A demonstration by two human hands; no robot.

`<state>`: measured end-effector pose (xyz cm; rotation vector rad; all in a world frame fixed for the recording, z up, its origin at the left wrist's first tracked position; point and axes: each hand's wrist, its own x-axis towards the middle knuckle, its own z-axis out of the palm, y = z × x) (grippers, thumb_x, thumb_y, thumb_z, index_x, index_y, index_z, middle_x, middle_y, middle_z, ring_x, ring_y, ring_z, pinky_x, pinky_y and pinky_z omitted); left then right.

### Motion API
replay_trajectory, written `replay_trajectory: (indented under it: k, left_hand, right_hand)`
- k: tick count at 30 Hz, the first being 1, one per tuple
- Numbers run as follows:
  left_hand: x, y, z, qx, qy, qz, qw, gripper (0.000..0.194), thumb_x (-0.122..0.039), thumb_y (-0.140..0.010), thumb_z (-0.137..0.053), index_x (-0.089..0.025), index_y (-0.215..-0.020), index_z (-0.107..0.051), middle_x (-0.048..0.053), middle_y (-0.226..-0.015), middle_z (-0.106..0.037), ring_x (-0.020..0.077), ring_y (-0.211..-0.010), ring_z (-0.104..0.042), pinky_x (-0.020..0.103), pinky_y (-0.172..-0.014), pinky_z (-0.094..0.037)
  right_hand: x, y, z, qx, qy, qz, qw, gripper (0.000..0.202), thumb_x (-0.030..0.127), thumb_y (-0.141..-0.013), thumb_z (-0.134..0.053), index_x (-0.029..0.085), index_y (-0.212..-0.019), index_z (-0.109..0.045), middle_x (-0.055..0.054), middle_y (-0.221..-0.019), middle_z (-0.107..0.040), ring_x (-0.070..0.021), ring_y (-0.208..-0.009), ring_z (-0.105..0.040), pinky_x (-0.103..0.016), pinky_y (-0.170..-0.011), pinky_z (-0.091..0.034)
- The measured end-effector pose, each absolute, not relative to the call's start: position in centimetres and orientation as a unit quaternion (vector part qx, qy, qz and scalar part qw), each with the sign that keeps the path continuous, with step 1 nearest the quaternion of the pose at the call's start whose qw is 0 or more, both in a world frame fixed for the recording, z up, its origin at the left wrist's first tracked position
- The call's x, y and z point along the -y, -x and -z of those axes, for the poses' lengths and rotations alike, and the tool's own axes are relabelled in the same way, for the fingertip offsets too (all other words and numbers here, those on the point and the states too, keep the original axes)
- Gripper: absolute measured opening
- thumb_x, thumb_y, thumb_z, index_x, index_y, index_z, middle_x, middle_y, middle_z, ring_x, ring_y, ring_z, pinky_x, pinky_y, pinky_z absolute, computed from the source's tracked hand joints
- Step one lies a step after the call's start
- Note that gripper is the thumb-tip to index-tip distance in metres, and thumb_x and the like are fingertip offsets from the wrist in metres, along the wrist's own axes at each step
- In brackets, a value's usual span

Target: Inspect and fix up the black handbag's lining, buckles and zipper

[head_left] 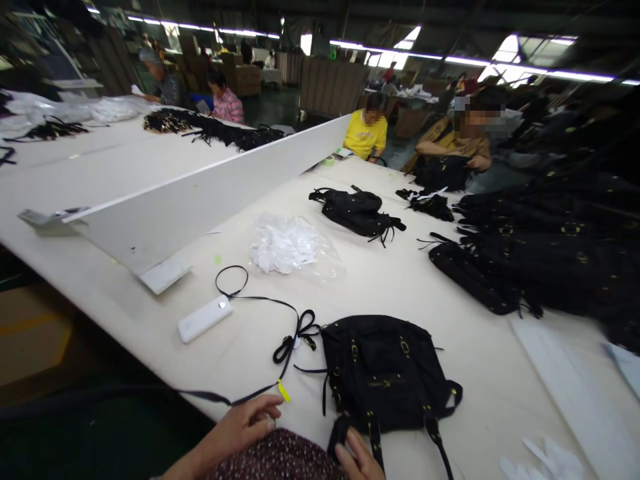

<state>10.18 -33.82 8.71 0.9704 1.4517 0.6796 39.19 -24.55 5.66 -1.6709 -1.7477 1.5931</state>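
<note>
A black handbag (387, 373) with gold-coloured buckles and rivets lies flat on the table, its straps toward me. At its near left corner, my right hand (359, 457) is closed around a small black piece (339, 435); whether this belongs to the bag I cannot tell. My left hand (247, 423) is at the table's near edge with loosely bent fingers and nothing visible in them. Just beyond it runs a black cord (260, 393) with a yellow tag (283, 391). A looped black strap bundle (296, 340) lies left of the bag.
A white power bank-like device (205, 319) and a clear bag of white pieces (287, 245) lie farther off. A low white partition (215, 193) crosses the table. Another black bag (355, 212) lies ahead; black bags pile up (550, 247) at right. Several people sit beyond.
</note>
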Motion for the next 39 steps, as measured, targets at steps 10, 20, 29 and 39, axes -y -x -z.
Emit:
replay_trajectory:
  k: [10, 20, 29, 39]
  left_hand:
    - [29.3, -15.0, -7.3, -0.591, -0.513, -0.233, 0.578, 0.044, -0.047, -0.085, -0.050, -0.028, -0.124, -0.059, 0.005, -0.117, -0.071, 0.0237, -0.107, -0.064, 0.038, -0.098, -0.049]
    - [25.8, -23.8, -6.0, -0.537, -0.761, -0.179, 0.316, 0.039, -0.038, -0.090, -0.046, -0.030, -0.127, -0.057, 0.004, -0.134, -0.060, 0.0224, -0.124, -0.053, 0.042, -0.110, -0.039]
    - [24.1, -28.0, -2.0, -0.466, -0.865, -0.029, 0.183, 0.061, -0.012, -0.078, -0.046, -0.027, -0.137, -0.047, 0.006, -0.146, -0.049, 0.0257, -0.135, -0.040, 0.045, -0.107, -0.036]
    - [23.9, -29.5, -1.0, -0.436, -0.894, -0.003, 0.099, 0.080, -0.024, -0.078, -0.048, -0.029, -0.150, -0.015, 0.005, -0.157, -0.030, 0.0272, -0.140, -0.031, 0.047, -0.110, -0.023]
  right_hand:
    - [26.5, -46.2, -9.0, 0.621, 0.602, -0.472, 0.170, 0.032, 0.041, -0.089, -0.049, 0.023, -0.102, -0.072, -0.005, -0.105, -0.073, -0.0226, -0.101, -0.066, -0.033, -0.092, -0.049]
    - [27.9, -55.6, -3.1, 0.679, 0.656, -0.276, 0.181, 0.029, 0.026, -0.088, -0.048, 0.022, -0.108, -0.069, -0.008, -0.126, -0.064, -0.0232, -0.120, -0.056, -0.044, -0.107, -0.043]
    - [28.4, -57.9, -1.7, 0.660, 0.702, -0.212, 0.162, 0.053, 0.015, -0.079, -0.053, 0.024, -0.132, -0.053, -0.008, -0.146, -0.045, -0.0269, -0.133, -0.043, -0.044, -0.108, -0.038]
    - [26.2, -58.9, -4.3, 0.335, 0.666, -0.602, 0.287, 0.070, 0.020, -0.064, -0.068, 0.024, -0.131, -0.048, 0.004, -0.072, -0.062, -0.0125, -0.061, -0.057, -0.028, -0.063, -0.046]
